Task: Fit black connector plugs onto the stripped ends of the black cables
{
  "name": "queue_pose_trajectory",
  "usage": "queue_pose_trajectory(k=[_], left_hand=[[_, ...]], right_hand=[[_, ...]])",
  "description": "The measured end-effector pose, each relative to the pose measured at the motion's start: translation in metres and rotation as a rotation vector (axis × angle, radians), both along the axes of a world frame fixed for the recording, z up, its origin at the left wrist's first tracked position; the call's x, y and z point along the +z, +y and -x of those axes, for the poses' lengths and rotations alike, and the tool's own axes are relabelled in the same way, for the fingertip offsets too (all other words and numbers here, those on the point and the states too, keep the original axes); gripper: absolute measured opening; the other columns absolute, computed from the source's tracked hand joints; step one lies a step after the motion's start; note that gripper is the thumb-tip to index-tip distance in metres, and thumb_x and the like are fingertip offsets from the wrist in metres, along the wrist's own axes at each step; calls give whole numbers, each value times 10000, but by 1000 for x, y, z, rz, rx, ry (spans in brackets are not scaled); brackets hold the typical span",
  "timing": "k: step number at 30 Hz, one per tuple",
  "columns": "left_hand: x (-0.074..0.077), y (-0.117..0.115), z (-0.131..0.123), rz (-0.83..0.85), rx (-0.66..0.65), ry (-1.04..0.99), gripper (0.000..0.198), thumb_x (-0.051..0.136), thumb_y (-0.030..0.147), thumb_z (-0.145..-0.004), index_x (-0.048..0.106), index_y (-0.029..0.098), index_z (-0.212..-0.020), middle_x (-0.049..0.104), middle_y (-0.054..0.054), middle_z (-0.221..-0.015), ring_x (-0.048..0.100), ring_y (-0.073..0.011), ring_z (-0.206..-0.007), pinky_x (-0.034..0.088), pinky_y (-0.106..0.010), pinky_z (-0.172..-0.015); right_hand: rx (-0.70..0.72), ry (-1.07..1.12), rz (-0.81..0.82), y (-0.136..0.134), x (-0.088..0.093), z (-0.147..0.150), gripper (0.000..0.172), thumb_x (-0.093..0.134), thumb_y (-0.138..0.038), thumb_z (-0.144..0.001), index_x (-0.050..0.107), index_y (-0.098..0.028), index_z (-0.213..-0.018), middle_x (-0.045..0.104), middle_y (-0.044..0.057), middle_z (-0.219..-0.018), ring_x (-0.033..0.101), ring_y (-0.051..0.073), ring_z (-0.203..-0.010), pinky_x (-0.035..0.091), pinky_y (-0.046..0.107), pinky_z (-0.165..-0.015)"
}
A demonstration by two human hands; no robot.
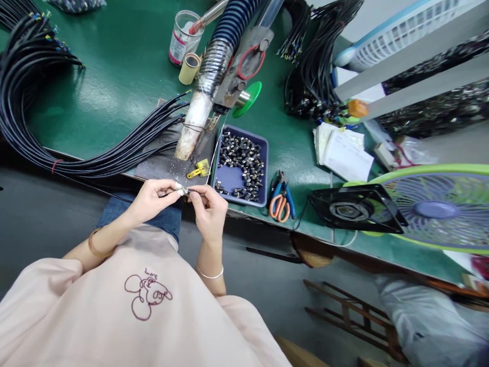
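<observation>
Above my lap, at the bench's front edge, both hands meet fingertip to fingertip. My left hand (156,198) pinches the end of a thin black cable, with something small and white at its fingertips. My right hand (209,206) pinches a small dark connector with a metal end, against the cable's tip. Just beyond them hang a white-wrapped hose nozzle (194,122) and a thin metal soldering tip (206,136). A small yellow clip-like piece (198,169) lies on the dark mat (153,165). To the right, a blue tray (231,178) holds many black connectors (244,153).
A bundle of black cables (95,167) runs along the left. Orange-handled cutters (279,204) lie right of the tray, near a black fan (353,209) and a large green-rimmed fan (435,209). Behind stand a plastic cup (184,41) and a solder spool (250,100).
</observation>
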State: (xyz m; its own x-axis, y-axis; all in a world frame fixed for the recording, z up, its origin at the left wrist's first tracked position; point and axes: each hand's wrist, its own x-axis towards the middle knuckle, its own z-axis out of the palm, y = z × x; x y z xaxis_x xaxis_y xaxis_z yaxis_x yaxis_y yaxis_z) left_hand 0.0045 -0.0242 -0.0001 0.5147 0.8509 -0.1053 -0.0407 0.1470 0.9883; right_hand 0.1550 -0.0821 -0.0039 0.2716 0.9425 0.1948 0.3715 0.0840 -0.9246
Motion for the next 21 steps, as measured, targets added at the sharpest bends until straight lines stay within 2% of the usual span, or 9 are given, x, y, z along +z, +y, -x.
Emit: queue_pose_trajectory(k=[6, 13, 17, 21], left_hand=[[5, -3, 2, -126, -72, 64, 225, 583, 330, -845, 629, 125, -763, 479, 30, -618, 356, -69, -557, 318, -185, -508], [4, -1, 2, -196, -97, 114, 218, 518, 299, -868, 607, 140, -748, 492, 25, -648, 396, -83, -592, 333, -198, -552], [4, -2, 3, -314, -118, 161, 210, 483, 267, -886, 581, 153, -740, 460, 42, -627, 371, -77, -571, 312, -200, -551], [3, -2, 3, -354, -106, 183, 204, 464, 241, -893, 571, 157, -741, 490, 39, -647, 402, -80, -586, 325, -198, -569]], right_hand=[[43, 37, 33, 2, 0, -2, 234, 553, -390, -913, 673, -203, -840, 647, -13, -680, 592, 119, -589, 472, 246, -558], [41, -21, 9, 1, -1, -3, 233, 550, -385, -921, 685, -209, -847, 661, -4, -701, 600, 122, -605, 475, 252, -568], [60, 32, -5, 1, -3, -3, 224, 547, -372, -927, 683, -209, -855, 663, -10, -699, 609, 119, -598, 481, 248, -573], [46, 36, -1, 1, -7, -2, 207, 545, -345, -931, 684, -210, -860, 661, -18, -691, 610, 114, -597, 484, 243, -582]])
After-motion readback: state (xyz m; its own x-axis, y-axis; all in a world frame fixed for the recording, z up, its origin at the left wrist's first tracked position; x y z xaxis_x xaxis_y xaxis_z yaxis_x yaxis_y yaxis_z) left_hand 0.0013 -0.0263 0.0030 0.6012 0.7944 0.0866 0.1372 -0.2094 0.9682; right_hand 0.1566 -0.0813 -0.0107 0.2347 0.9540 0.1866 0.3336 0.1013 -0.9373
